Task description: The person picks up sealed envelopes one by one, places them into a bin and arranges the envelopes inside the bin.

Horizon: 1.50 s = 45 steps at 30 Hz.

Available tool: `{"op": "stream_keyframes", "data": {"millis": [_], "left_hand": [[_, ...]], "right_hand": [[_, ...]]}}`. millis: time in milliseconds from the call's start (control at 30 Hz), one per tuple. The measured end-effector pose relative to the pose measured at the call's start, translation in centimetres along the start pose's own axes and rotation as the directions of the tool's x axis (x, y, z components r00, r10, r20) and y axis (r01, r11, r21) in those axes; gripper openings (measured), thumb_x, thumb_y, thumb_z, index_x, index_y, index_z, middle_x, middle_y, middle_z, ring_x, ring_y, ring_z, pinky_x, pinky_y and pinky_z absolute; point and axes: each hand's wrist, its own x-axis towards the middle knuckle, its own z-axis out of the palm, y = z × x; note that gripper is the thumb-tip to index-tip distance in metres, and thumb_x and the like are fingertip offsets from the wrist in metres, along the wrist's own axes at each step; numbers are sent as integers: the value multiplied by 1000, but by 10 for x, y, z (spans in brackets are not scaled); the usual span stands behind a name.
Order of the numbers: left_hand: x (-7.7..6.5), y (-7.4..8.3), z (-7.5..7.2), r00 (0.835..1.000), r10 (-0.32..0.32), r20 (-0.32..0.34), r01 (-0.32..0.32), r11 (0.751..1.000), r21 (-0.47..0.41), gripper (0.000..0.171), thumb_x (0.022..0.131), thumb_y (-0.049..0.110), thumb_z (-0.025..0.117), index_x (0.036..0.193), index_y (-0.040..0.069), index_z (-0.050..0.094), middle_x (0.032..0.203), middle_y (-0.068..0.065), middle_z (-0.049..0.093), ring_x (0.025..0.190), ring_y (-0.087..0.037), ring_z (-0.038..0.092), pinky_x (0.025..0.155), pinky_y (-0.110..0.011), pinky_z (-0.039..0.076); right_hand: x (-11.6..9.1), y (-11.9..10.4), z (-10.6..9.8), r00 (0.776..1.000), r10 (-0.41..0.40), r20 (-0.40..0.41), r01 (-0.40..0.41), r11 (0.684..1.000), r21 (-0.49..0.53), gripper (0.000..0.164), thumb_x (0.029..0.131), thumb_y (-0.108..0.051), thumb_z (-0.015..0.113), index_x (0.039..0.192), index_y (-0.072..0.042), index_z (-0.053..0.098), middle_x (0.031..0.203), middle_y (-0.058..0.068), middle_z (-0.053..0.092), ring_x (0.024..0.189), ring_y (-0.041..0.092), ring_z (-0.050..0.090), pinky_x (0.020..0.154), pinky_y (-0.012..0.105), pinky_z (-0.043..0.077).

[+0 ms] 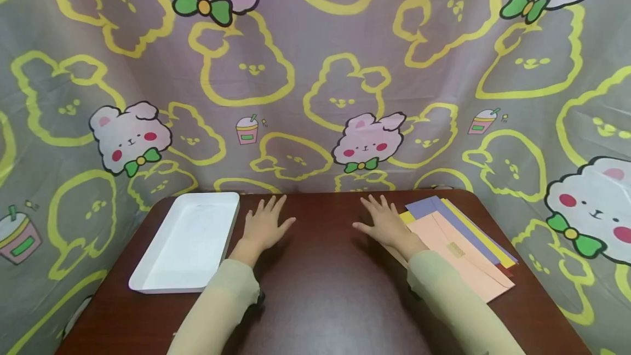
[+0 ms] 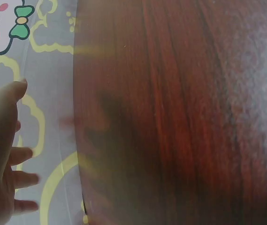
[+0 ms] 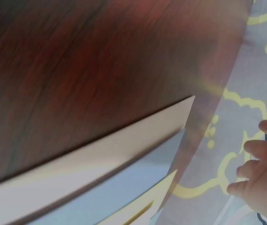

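Observation:
My left hand [image 1: 263, 227] is held over the table just right of a white tray [image 1: 184, 242], fingers spread and holding nothing. In the left wrist view the same hand [image 2: 2, 159] shows its thumb and fingertips apart, over the table's far edge. My right hand [image 1: 386, 223], also spread and holding nothing, is beside a stack of envelopes. A peach envelope [image 1: 463, 256] with a gold patch lies on top; purple [image 1: 426, 207] and yellow [image 1: 488, 242] ones stick out under it. In the right wrist view the right hand [image 3: 264, 164] is past the envelope corners.
The dark brown wooden table [image 1: 315, 289] carries the tray on the left and the envelopes on the right. A grey curtain [image 1: 305, 37] with yellow outlines and cartoon rabbits hangs right behind and around the table.

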Motion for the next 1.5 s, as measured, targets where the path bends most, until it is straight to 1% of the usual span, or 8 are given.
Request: {"op": "stream_keyframes", "data": {"millis": [133,333,533,833,1000,1167,1333,1500], "left_hand": [[-2,0,-6,999,30,-13,-29,999,30,71,104,55,50,160,14,36,157,-19,42,143,-44,39,109,-65,37],[-6,-4,-12,997,62,-51,-60,997,53,65,104,51,53,154,10,46,149,-18,52,134,-39,51,102,-60,47],[-11,-9,-20,993,82,-83,-78,996,41,57,104,45,57,146,6,55,139,-19,60,125,-39,58,97,-57,50],[-26,-22,-37,985,93,-143,-98,995,-28,40,101,31,65,131,5,66,124,-19,68,113,-40,64,90,-57,54],[-41,-32,-49,986,79,-149,-89,994,-65,31,100,24,67,123,4,71,119,-19,70,107,-38,67,88,-55,54],[-62,-46,-60,990,38,-135,-52,994,-100,26,99,20,67,118,4,73,112,-15,73,99,-36,69,83,-53,55],[-84,-57,-69,993,-4,-118,-11,992,-123,24,100,20,65,117,5,74,107,-10,74,96,-33,69,76,-51,56],[-105,-65,-75,994,-15,-110,3,993,-116,23,98,17,67,116,4,74,101,-9,75,90,-30,70,75,-51,56]], "right_hand": [[-3,3,-5,1000,-11,-14,11,1000,24,76,99,-43,67,156,-1,40,159,28,32,147,55,18,117,68,17],[-9,6,-11,1000,2,-15,-1,998,70,70,99,-39,67,155,-4,43,156,23,42,147,49,26,114,66,29],[-17,9,-19,999,14,-50,-10,997,73,64,99,-38,67,152,-7,49,150,28,47,141,48,38,109,67,35],[-31,20,-32,994,-16,-111,25,997,78,56,99,-29,68,147,-5,54,139,24,58,127,46,52,99,64,46],[-39,26,-39,994,0,-112,9,997,78,55,100,-29,67,147,-4,54,142,23,56,133,48,47,104,66,41],[-49,35,-46,994,1,-108,8,997,76,56,100,-30,66,147,-3,54,144,22,55,134,48,46,107,65,39],[-61,44,-55,992,-15,-129,25,997,72,53,100,-26,67,144,0,55,139,23,59,128,49,50,104,65,42],[-74,55,-62,991,-22,-135,38,992,117,50,100,-21,67,144,1,55,138,24,59,127,48,52,101,64,45]]}}
